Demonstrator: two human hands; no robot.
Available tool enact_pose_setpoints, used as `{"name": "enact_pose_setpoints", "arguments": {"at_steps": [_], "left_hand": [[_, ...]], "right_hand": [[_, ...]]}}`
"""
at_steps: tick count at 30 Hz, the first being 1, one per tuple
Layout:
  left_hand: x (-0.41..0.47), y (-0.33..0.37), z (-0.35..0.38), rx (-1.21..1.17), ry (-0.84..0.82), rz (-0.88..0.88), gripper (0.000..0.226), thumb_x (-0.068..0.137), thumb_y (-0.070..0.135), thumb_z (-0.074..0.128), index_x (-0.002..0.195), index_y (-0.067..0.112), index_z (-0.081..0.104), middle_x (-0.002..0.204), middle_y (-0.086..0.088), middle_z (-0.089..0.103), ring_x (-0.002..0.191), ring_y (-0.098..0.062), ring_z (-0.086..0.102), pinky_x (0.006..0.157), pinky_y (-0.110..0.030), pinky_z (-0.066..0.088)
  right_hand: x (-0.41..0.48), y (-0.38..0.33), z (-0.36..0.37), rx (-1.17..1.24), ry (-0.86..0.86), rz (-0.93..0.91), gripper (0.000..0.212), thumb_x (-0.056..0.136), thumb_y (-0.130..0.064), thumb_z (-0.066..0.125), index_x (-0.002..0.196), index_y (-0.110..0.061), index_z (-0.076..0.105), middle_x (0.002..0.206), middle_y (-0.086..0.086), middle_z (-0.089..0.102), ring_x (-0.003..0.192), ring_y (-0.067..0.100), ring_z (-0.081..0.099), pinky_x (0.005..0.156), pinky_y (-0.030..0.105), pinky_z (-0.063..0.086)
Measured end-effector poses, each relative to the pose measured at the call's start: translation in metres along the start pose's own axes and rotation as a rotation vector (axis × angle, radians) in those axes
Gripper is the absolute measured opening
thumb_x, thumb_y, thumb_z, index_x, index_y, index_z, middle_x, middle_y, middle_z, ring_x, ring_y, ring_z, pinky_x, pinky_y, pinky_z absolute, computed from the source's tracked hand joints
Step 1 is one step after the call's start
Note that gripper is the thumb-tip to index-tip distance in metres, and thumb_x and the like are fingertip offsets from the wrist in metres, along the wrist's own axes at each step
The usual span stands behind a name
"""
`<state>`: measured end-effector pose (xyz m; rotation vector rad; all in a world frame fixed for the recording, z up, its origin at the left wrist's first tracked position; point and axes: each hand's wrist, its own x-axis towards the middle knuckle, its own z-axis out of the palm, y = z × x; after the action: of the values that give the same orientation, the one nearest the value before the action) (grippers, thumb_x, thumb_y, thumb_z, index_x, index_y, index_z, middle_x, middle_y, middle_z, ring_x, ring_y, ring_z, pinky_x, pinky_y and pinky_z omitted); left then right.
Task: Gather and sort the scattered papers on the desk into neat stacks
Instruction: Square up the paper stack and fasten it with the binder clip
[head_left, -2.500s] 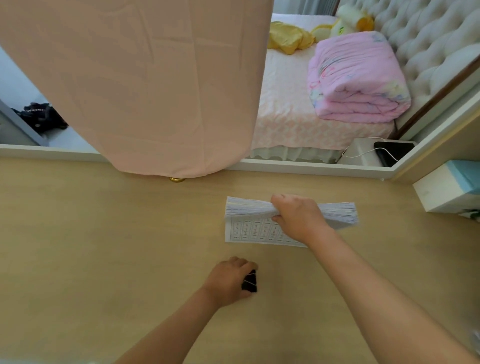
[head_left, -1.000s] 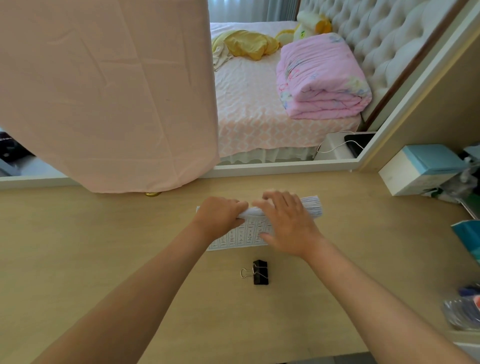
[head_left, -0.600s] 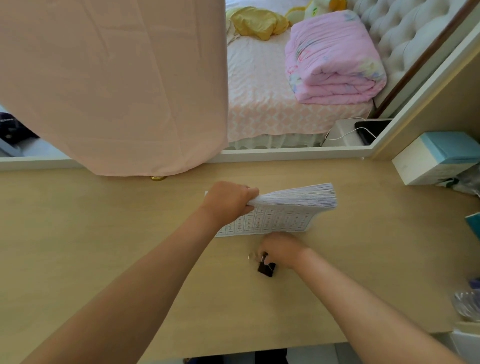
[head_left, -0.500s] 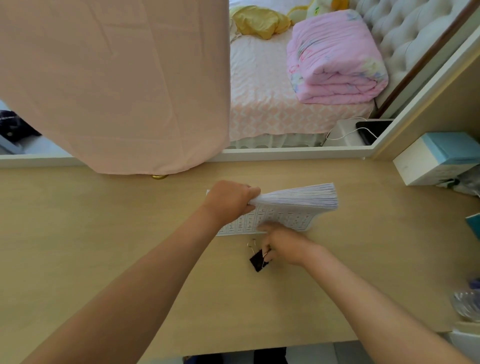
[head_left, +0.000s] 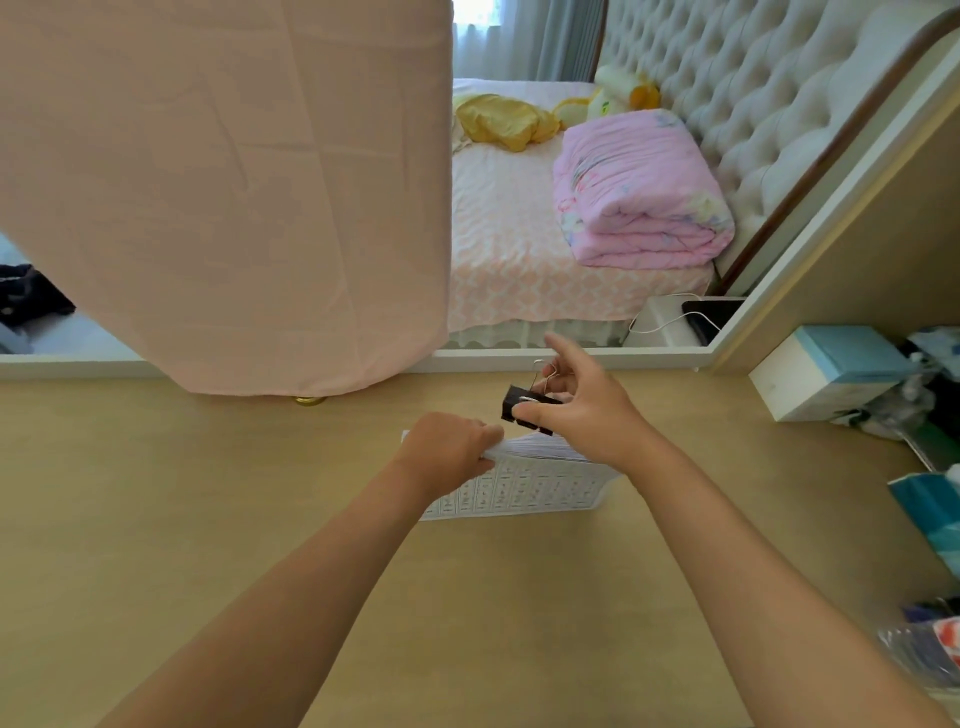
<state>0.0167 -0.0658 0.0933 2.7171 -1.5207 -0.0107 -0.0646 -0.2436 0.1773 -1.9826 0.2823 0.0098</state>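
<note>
A thick stack of white printed papers (head_left: 524, 486) stands on its long edge on the wooden desk (head_left: 208, 519), its front sheet showing a grid of small figures. My left hand (head_left: 449, 449) grips the stack's upper left edge. My right hand (head_left: 582, 410) pinches a black binder clip (head_left: 522, 408) by its wire handles, just above the stack's top edge and not on the paper. My right wrist hides the stack's upper right corner.
A pink cloth (head_left: 223, 182) hangs over the desk's far left half. A white and blue box (head_left: 826, 369) stands at the right, with clutter and a teal item (head_left: 930, 512) along the right edge. A bed with a pink quilt (head_left: 634, 192) lies beyond the desk.
My right hand picked the binder clip up off the desk and lifted it above the stack's top edge. My left hand kept its grip on the stack.
</note>
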Motion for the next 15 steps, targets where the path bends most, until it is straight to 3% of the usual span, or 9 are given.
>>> {"name": "enact_pose_setpoints", "arguments": {"at_steps": [4, 10, 15], "left_hand": [[0.001, 0.001, -0.002, 0.013, 0.003, -0.021, 0.022, 0.095, 0.039, 0.053, 0.104, 0.020, 0.054, 0.090, 0.002, 0.065, 0.077, -0.022, 0.062, 0.056, -0.030, 0.030], [0.002, -0.001, 0.000, 0.006, 0.010, -0.025, 0.018, 0.095, 0.039, 0.054, 0.096, 0.020, 0.053, 0.088, 0.003, 0.065, 0.071, -0.019, 0.058, 0.056, -0.030, 0.031], [0.001, -0.001, 0.000, 0.000, 0.016, -0.026, 0.018, 0.095, 0.037, 0.055, 0.098, 0.020, 0.054, 0.087, 0.003, 0.065, 0.066, -0.018, 0.050, 0.055, -0.031, 0.030]], "right_hand": [[0.005, 0.002, -0.006, -0.059, 0.015, 0.034, 0.067, 0.077, -0.021, 0.084, 0.137, -0.023, 0.054, 0.116, -0.006, 0.062, 0.106, 0.004, 0.065, 0.095, 0.029, 0.055], [0.012, 0.012, -0.010, -0.182, -0.008, 0.129, 0.075, 0.072, -0.022, 0.086, 0.138, -0.023, 0.051, 0.110, -0.006, 0.063, 0.103, 0.008, 0.065, 0.096, 0.033, 0.053], [0.014, 0.009, -0.010, -0.250, -0.054, 0.094, 0.065, 0.073, -0.019, 0.085, 0.127, -0.027, 0.050, 0.127, -0.008, 0.058, 0.118, 0.002, 0.058, 0.100, 0.033, 0.051]]}}
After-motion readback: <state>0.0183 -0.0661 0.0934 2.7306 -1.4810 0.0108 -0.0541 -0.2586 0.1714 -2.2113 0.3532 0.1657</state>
